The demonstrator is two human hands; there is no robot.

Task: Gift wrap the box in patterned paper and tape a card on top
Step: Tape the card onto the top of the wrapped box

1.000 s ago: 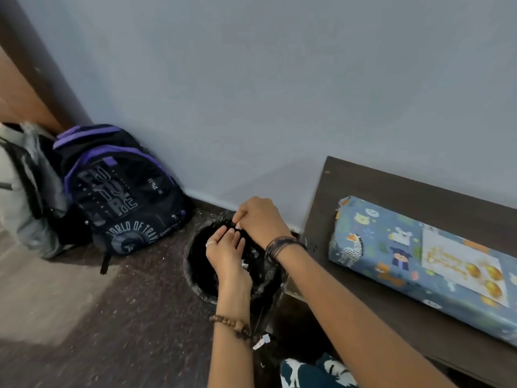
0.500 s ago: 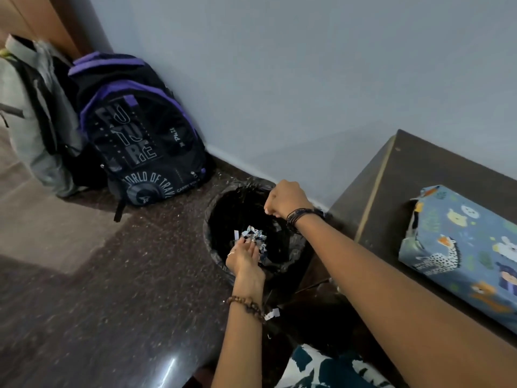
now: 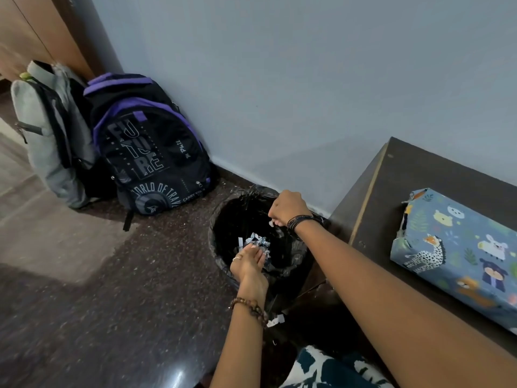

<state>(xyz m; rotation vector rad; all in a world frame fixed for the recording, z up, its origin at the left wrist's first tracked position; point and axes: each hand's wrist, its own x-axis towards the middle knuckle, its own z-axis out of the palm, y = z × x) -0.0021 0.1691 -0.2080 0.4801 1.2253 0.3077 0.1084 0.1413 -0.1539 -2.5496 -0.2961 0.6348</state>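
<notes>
The gift box [image 3: 461, 256], wrapped in blue animal-print paper, lies on the dark table [image 3: 419, 175] at the right; its right part is cut off by the frame edge and no card shows. Over the black-lined bin [image 3: 214, 236] on the floor, my left hand [image 3: 249, 261] holds a crumpled bunch of paper scraps [image 3: 257, 242] at its fingertips. My right hand [image 3: 288, 208] is curled above the bin's far rim and pinches a small white scrap [image 3: 271, 224].
A black and purple backpack [image 3: 148, 152] and a grey backpack [image 3: 50, 135] lean against the wall at the left, beside a wooden door [image 3: 28, 32]. A white paper scrap [image 3: 275, 322] lies on the dark stone floor near the bin.
My left hand has dropped lower over the bin, with the scraps now showing at its fingers. My right hand has shifted to the bin's far right rim. The view swung left, hiding the card.
</notes>
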